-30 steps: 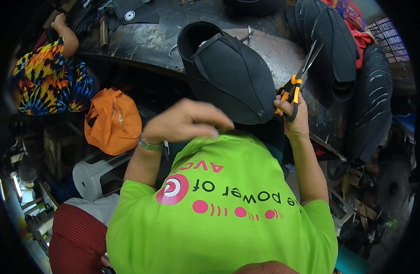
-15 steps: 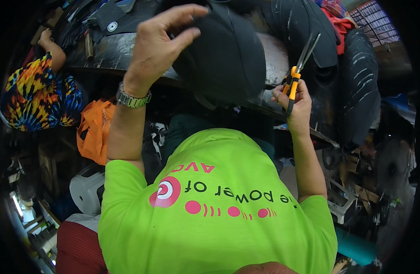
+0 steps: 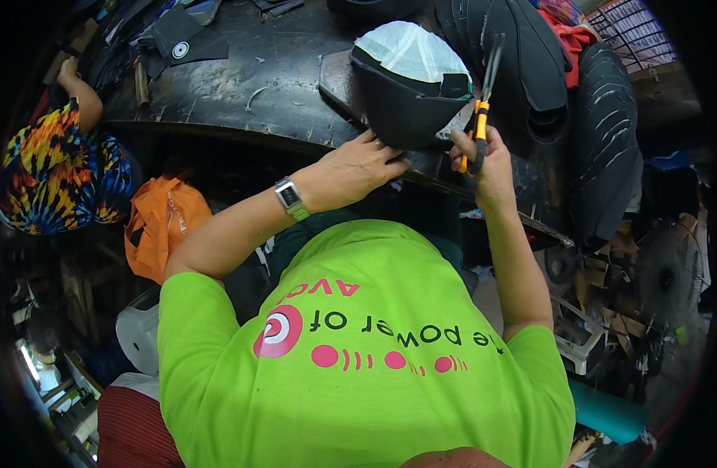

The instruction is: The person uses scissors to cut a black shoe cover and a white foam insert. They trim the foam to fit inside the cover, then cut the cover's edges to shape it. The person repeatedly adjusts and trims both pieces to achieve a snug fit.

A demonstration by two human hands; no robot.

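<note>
A black cap-shaped piece (image 3: 409,113) with a white lining faces up at the front edge of the dark worktable (image 3: 210,90). My left hand (image 3: 357,168), with a watch on its wrist, is closed at the lower edge of this piece; some of its fingertips are hidden there. My right hand (image 3: 491,164) grips scissors (image 3: 481,129) with orange and black handles. Their long metal blades point away from me, just right of the piece. Beneath the piece lies a dark flat block (image 3: 336,84), partly covered.
Nested black curved pieces (image 3: 502,51) stand on the right of the table, with another stack (image 3: 605,148) farther right. Black scraps (image 3: 194,35) lie at the back left. An orange bag (image 3: 163,226) hangs below the table. Another person's patterned sleeve (image 3: 54,168) is at left.
My left hand has come down from above the table to the piece's near edge. The piece has turned, showing its white lining. The scissors stay in my right hand, slightly shifted left.
</note>
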